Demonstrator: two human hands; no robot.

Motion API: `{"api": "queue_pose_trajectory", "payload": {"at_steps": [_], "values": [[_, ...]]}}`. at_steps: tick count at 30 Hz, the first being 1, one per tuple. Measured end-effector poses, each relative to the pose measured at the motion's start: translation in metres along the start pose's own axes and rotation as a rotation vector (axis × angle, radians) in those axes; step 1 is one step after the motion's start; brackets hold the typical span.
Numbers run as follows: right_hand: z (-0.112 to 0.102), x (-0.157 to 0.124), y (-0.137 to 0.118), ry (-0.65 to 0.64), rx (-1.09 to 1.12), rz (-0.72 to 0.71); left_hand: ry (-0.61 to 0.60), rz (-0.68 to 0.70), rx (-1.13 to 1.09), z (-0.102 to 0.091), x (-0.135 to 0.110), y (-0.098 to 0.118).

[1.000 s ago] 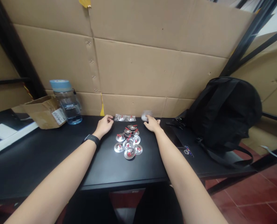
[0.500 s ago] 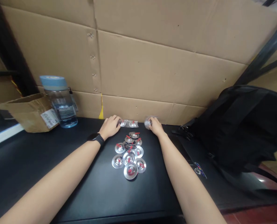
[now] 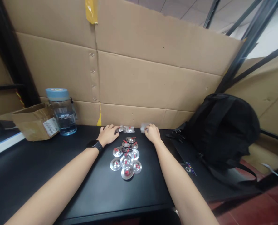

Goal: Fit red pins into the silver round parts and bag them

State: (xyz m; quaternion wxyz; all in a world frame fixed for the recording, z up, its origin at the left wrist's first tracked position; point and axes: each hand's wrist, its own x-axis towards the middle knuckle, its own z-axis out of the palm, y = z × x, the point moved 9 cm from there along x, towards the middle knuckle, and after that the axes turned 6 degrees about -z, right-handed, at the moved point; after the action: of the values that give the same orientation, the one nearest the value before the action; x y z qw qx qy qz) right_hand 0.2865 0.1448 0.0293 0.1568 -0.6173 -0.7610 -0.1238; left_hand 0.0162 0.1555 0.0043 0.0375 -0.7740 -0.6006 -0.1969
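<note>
My left hand [image 3: 108, 134], with a black watch on its wrist, is at the back of the black table. Its thumb and index finger close on the edge of a clear plastic packet [image 3: 120, 128] holding a silver disc. Beside that lies another packet [image 3: 129, 129] with a red-strapped disc inside. My right hand [image 3: 153, 133] has its fingers curled round a crumpled clear plastic packet [image 3: 143, 127]; its contents are hard to make out. Between my forearms lies a loose, overlapping cluster of silver finger cymbals [image 3: 126, 161] with red straps.
A water bottle [image 3: 64, 117] with a blue lid and a cut cardboard box [image 3: 33, 128] stand at the left. A black backpack [image 3: 223, 131] sits at the right, with a small keyring [image 3: 188, 169] near it. A cardboard wall [image 3: 148, 84] rises behind the table [image 3: 101, 200].
The view has tilted upward, showing more above the cardboard wall. Both hands stay by the packets at the back; the right fingers have shifted slightly on theirs. The cymbal cluster looks unchanged.
</note>
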Motion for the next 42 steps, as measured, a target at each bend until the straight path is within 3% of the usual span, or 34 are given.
{"api": "queue_pose_trajectory", "payload": {"at_steps": [6,15,18,21,25,27,32,36,39,42], "values": [[-0.03,-0.012,-0.019,0.141,0.07,-0.013,0.094,-0.037,0.054,-0.017,-0.019,0.009],[-0.042,-0.015,-0.054,0.257,0.411,-0.151,0.158,-0.055,0.004,-0.046,-0.027,-0.004],[-0.049,-0.016,-0.076,0.273,0.65,-0.259,0.154,0.055,-0.164,-0.064,-0.028,0.004],[-0.055,-0.021,-0.1,0.221,0.815,-0.349,0.061,0.259,-0.369,-0.079,-0.038,0.029],[-0.056,-0.026,-0.115,0.139,0.913,-0.346,0.098,0.255,-0.519,-0.099,-0.052,0.042],[-0.052,-0.027,-0.116,0.083,1.014,-0.309,0.083,0.215,-0.638,-0.099,-0.055,0.042],[-0.029,-0.03,-0.111,-0.052,1.325,-0.176,-0.111,0.17,-0.996,-0.076,-0.05,0.035],[-0.026,-0.032,-0.109,-0.019,1.228,-0.192,0.003,0.046,-1.077,-0.076,-0.042,0.018],[-0.031,-0.033,-0.111,0.0,1.112,-0.244,0.033,0.053,-1.101,-0.078,-0.044,0.023],[-0.033,-0.032,-0.11,0.014,1.185,-0.236,0.017,0.095,-1.14,-0.079,-0.046,0.033]]}}
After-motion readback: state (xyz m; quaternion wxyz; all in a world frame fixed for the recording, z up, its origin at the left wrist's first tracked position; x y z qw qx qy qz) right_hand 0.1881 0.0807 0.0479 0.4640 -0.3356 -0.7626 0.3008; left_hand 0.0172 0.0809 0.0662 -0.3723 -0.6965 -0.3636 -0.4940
